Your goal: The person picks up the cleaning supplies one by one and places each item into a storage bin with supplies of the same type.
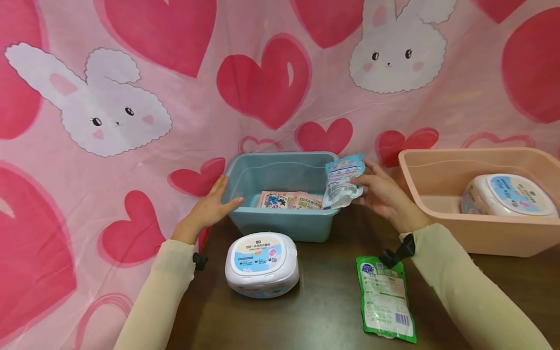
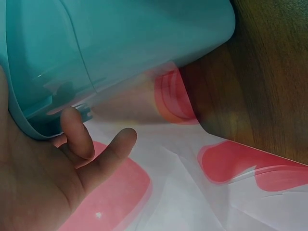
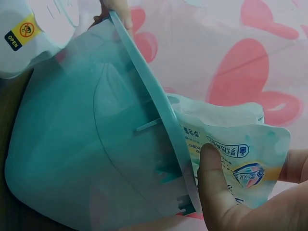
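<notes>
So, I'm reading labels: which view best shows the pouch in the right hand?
Right wrist: the pouch is largest there, though fingers cover part. The head view shows it smaller; left wrist, not at all.

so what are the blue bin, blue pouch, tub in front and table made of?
Blue bin: likely molded plastic, smooth, soft sheen; rounded corners, rolled rim.
Blue pouch: probably printed plastic film, maybe laminated; thin, wavy edges.
Tub: looks like rigid plastic, smooth; molded lid with tabs.
Table: wood or wood-look laminate, slight sheen; grain shows in the left wrist view, can't tell which.
</notes>
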{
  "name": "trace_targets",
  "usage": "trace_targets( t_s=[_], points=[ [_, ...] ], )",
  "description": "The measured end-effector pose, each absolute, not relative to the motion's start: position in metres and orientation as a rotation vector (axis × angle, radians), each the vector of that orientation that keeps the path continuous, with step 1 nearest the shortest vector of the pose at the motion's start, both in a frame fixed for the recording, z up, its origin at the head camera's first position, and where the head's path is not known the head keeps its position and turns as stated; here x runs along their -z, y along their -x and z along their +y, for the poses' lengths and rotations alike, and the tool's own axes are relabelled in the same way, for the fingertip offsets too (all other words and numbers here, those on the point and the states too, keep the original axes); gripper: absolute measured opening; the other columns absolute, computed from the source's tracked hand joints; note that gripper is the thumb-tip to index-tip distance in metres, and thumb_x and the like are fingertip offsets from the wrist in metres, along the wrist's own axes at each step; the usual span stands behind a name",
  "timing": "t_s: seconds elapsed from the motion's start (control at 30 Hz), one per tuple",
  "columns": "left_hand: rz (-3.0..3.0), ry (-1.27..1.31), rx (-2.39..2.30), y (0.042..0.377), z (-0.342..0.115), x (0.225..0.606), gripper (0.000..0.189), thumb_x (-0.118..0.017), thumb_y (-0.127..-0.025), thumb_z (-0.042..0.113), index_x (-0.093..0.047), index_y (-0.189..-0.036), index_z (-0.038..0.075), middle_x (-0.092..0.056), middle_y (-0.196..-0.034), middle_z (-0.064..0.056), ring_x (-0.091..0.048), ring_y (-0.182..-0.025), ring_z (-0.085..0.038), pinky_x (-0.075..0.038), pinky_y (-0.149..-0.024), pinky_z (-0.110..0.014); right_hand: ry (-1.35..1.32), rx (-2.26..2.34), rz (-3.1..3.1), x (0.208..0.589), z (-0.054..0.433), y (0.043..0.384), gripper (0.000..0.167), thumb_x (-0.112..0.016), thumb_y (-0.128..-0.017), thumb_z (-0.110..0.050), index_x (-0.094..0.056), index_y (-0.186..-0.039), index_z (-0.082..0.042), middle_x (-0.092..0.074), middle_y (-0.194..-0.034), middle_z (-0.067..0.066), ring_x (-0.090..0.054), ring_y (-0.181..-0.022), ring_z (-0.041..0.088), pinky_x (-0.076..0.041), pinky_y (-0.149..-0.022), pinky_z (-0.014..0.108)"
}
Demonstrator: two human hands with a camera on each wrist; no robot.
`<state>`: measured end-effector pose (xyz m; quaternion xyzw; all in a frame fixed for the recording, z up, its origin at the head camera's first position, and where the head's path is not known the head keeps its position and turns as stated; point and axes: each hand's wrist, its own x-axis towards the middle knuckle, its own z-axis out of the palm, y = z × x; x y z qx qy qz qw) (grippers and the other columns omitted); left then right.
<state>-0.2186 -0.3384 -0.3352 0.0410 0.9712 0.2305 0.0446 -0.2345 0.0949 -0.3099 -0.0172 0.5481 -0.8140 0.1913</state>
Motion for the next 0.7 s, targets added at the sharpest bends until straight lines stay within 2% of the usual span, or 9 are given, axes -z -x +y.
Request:
trace_targets(
  t_s=[0.23,0.47,0.57,0.7],
  points=[
    [2.968,-0.122,-0.724,0.217,-0.341,0.335,0.108,-0.057,-0.088,0.072,-0.001,-0.164,0.019,-0.001,-0.169,-0.008,-0.020,-0.147,-0.046,-0.037,-0.101,-0.071,0.053,2.264,1.531,0.304,0.091,0.233,0.073,-0.047,-0.106,-0.012,-0.007,-0.164,-0.033,-0.025,-0.158,0.013,-0.051,-0.119,0.024,-0.049,-0.093,0.042],
    [2.976,-0.132,-0.724,0.215,-0.340,0.336,0.106,-0.056,-0.090,0.070,-0.003,-0.164,0.017,-0.001,-0.169,-0.007,-0.021,-0.147,-0.045,-0.032,-0.105,-0.071,0.071,2.346,1.375,0.296,0.089,0.220,0.080,-0.056,-0.104,-0.033,-0.002,-0.163,-0.037,-0.023,-0.164,0.010,-0.041,-0.136,0.030,-0.042,-0.108,0.044],
    [2.982,-0.134,-0.719,0.215,-0.340,0.336,0.107,-0.055,-0.089,0.072,-0.003,-0.164,0.017,-0.001,-0.169,-0.007,-0.021,-0.147,-0.045,-0.032,-0.105,-0.071,0.125,2.389,1.317,0.293,0.090,0.215,0.077,-0.056,-0.104,-0.034,-0.008,-0.163,-0.034,-0.035,-0.158,0.009,-0.045,-0.135,0.032,-0.039,-0.109,0.043],
    [2.993,-0.130,-0.713,0.215,-0.339,0.337,0.106,-0.055,-0.089,0.071,-0.003,-0.164,0.018,-0.001,-0.169,-0.007,-0.021,-0.147,-0.045,-0.032,-0.105,-0.071,0.175,2.377,1.325,0.293,0.096,0.210,0.070,-0.055,-0.105,-0.031,-0.016,-0.163,-0.029,-0.057,-0.140,0.002,-0.055,-0.127,0.030,-0.044,-0.106,0.042]
  ],
)
